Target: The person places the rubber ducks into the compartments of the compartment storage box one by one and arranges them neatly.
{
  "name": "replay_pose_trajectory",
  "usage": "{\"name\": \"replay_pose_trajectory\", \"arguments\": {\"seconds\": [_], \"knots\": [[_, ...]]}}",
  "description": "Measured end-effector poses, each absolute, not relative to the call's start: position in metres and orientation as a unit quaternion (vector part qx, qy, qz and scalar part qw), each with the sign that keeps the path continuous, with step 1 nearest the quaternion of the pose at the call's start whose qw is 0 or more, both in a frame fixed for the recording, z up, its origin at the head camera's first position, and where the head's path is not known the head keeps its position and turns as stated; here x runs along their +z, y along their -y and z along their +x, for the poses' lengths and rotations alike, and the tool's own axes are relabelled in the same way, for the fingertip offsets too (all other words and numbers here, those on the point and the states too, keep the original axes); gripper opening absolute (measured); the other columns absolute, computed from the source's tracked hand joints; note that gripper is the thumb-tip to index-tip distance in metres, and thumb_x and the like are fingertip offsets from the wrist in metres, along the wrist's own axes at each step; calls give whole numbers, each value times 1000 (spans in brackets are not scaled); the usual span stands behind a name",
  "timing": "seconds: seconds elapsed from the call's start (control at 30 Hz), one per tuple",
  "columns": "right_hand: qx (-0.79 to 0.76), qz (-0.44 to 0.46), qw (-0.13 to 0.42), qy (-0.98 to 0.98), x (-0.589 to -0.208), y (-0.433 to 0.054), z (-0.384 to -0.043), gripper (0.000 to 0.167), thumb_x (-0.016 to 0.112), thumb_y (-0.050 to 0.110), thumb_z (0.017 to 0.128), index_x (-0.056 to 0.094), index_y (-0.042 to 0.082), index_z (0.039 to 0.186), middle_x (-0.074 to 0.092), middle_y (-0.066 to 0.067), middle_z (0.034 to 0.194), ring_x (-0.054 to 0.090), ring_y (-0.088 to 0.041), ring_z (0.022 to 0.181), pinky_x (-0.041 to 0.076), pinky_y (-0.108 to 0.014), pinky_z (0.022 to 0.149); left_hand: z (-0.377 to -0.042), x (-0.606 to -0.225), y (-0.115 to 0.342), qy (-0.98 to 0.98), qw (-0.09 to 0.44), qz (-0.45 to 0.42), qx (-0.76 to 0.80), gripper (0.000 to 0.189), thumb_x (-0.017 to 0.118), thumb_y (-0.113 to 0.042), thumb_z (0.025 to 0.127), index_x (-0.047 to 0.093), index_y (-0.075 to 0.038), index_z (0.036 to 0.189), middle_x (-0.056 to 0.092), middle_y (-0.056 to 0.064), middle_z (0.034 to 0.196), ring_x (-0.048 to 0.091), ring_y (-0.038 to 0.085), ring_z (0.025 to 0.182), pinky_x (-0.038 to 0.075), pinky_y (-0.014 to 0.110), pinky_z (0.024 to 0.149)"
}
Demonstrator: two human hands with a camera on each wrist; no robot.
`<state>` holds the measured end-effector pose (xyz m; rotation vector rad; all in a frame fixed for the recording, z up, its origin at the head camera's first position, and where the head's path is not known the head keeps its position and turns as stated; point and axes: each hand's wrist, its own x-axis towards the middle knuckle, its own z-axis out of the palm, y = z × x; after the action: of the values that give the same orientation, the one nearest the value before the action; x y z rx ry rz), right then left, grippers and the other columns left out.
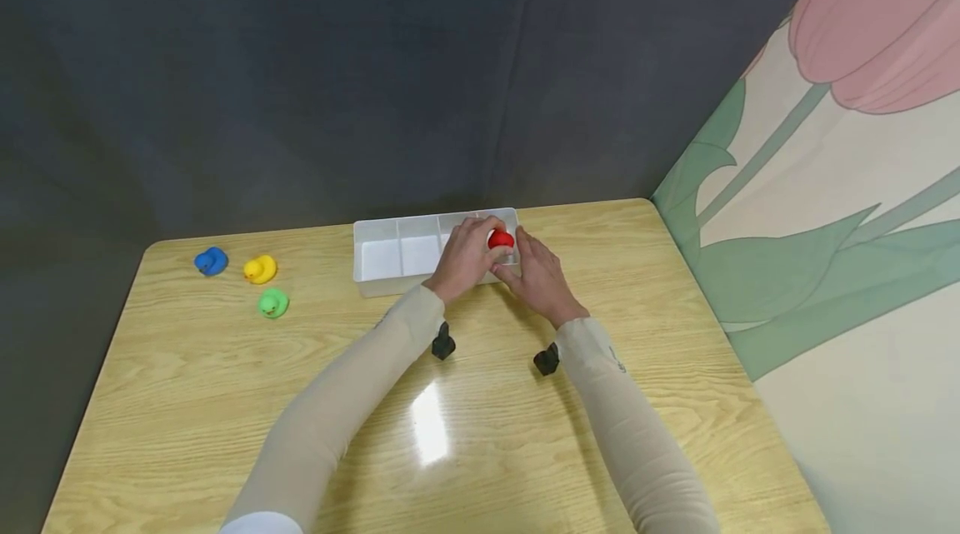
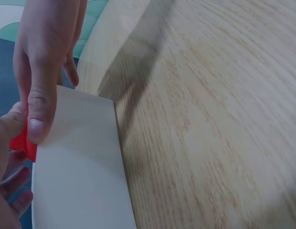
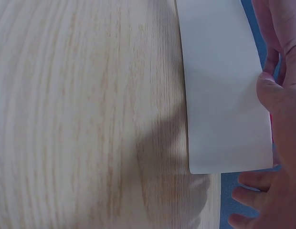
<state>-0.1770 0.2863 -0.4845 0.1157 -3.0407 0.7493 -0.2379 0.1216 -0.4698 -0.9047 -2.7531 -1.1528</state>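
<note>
My left hand (image 1: 467, 257) reaches over the right part of a white divided tray (image 1: 378, 276) and holds a red toy duck (image 1: 501, 240) between thumb and fingers, at the rightmost compartment. Fingers cover part of the duck. Close beside it, at the tray's right end, is my right hand (image 1: 542, 274), its fingers fairly straight and spread. The right thumb (image 2: 39, 121) lies at the top of the tray's front wall, over part of the red duck; whether it presses on the duck is hard to tell. In the right wrist view, the right hand (image 3: 286, 119) mostly hides the duck.
A blue toy duck (image 1: 211, 261), a yellow one (image 1: 260, 269) and a green one (image 1: 273, 302) stand at the left of the wooden table (image 1: 487, 476). A dark curtain (image 1: 337, 84) hangs behind, and a tulip-patterned wall (image 1: 817, 267) borders the right side.
</note>
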Motion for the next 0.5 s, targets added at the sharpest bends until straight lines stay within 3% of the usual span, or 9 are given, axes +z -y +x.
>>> {"name": "replay_pose_trajectory", "arguments": {"seconds": [0.37,0.5], "knots": [[236,37,5,971,-485,-286,-178,92,64,49,105,23,-6,166,39,-30,168,42,-50,153,34,-70,124,-241,-474,-123,885,11,-282,-370,35,85,-27,93,69,-13,120,78,8,119,63,30,120,49,50,110],[232,42,10,972,-482,-285,-177,92,66,48,104,24,-7,165,41,-32,165,44,-51,152,36,-70,123,-242,-474,-121,887,4,-283,-364,42,83,-33,94,68,-12,127,76,8,129,61,31,129,45,51,115]]}}
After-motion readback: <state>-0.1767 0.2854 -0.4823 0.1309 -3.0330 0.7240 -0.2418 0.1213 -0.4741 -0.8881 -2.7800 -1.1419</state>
